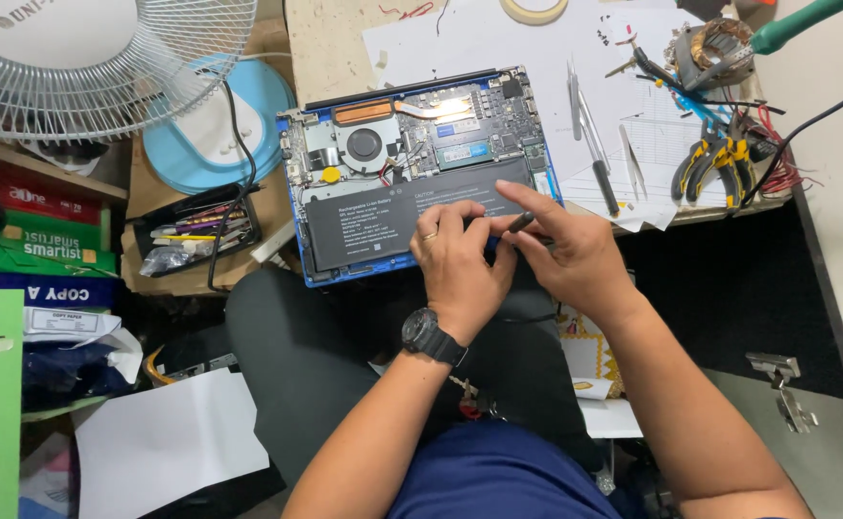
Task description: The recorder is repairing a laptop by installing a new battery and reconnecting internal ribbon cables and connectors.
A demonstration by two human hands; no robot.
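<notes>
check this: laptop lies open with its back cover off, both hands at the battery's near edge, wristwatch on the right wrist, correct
Not quite: the head view shows the wristwatch on the left wrist. The rest holds: opened laptop, left hand and right hand at the battery's near edge.

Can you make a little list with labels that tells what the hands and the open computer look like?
Left hand: rests on the laptop's black battery, ring on one finger, black watch on the wrist
Right hand: pinches a thin dark tool over the laptop's near edge
Laptop: blue, bottom cover off, fan showing
Nearby: tweezers, yellow-handled pliers
</notes>
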